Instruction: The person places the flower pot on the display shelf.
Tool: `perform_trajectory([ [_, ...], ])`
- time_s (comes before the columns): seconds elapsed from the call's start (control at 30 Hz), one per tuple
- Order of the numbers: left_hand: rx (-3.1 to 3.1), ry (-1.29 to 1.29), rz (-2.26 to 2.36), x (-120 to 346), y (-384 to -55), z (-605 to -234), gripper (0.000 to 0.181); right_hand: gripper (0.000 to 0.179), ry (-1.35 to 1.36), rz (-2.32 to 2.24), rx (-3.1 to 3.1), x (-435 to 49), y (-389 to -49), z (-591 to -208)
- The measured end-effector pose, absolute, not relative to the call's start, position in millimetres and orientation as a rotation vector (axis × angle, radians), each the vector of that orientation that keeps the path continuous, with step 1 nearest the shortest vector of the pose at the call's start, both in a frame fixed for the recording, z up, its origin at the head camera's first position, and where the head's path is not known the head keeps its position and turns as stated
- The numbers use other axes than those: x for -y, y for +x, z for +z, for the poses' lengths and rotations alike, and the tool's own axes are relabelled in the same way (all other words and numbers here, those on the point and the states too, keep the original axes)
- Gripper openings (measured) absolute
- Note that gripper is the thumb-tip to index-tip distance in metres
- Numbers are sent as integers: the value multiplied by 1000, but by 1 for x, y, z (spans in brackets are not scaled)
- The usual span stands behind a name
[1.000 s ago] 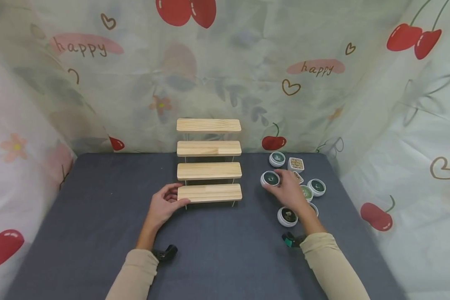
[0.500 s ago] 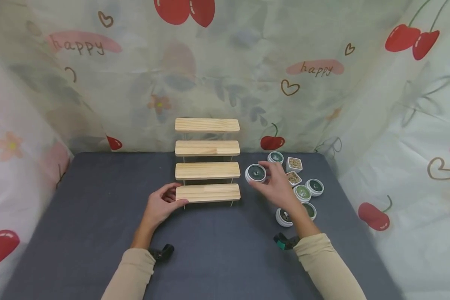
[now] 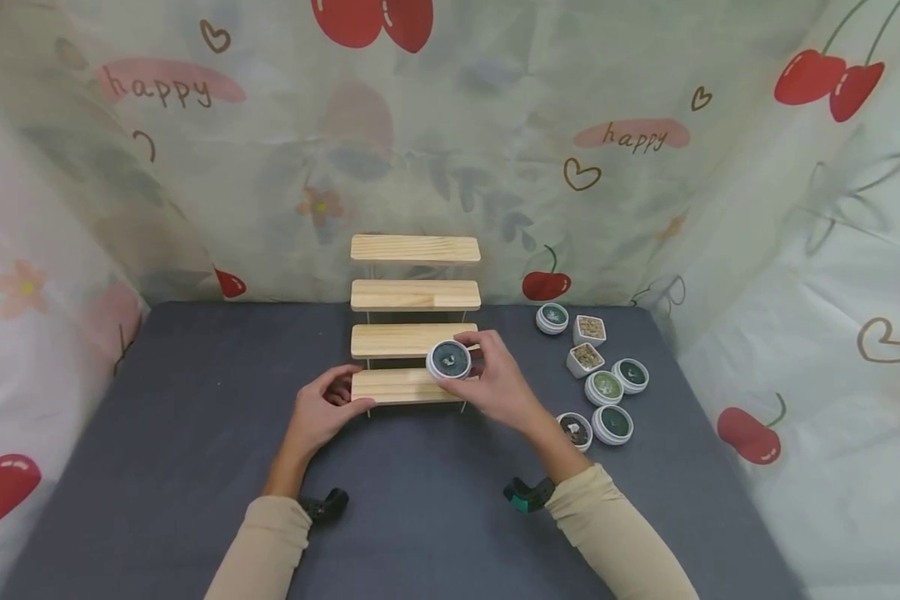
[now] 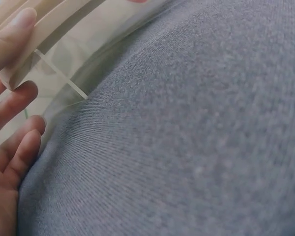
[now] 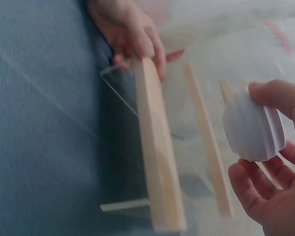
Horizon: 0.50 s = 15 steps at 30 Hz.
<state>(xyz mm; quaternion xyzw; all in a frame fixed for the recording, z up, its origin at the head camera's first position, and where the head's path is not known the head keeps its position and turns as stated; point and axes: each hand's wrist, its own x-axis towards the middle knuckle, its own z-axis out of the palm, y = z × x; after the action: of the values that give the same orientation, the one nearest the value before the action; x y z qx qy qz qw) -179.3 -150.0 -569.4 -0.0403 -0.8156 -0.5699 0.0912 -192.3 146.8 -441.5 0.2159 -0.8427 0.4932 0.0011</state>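
A four-step wooden display stand (image 3: 390, 386) on thin clear legs stands at the table's back middle. My left hand (image 3: 321, 415) grips the left end of its lowest board; in the left wrist view the thumb (image 4: 12, 42) lies along the board's edge with a finger under it. My right hand (image 3: 501, 385) holds a small round white pot (image 3: 450, 360) with a dark green top, pinched by its side. In the head view the pot overlaps the lowest two boards at their right part. The right wrist view shows the pot's white ribbed side (image 5: 250, 125), apart from the boards.
Several small white pots stand in a group at the right: round green-topped ones (image 3: 604, 387), a dark-topped one (image 3: 575, 430) partly behind my right wrist, and two square ones with beige grains (image 3: 587, 358). A printed cloth (image 3: 435, 150) hangs behind the dark grey table (image 3: 217, 400).
My right hand has carried the round pot leftward from beside the group to over the stand's right part. My left hand keeps its grip on the lowest board.
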Motion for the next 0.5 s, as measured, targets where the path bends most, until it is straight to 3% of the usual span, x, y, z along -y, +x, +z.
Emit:
perform_trajectory([
  [0.5, 2415, -107, -1733, 151, -181, -569, 59, 62, 742, 1606, 2672, -103, -188, -469],
])
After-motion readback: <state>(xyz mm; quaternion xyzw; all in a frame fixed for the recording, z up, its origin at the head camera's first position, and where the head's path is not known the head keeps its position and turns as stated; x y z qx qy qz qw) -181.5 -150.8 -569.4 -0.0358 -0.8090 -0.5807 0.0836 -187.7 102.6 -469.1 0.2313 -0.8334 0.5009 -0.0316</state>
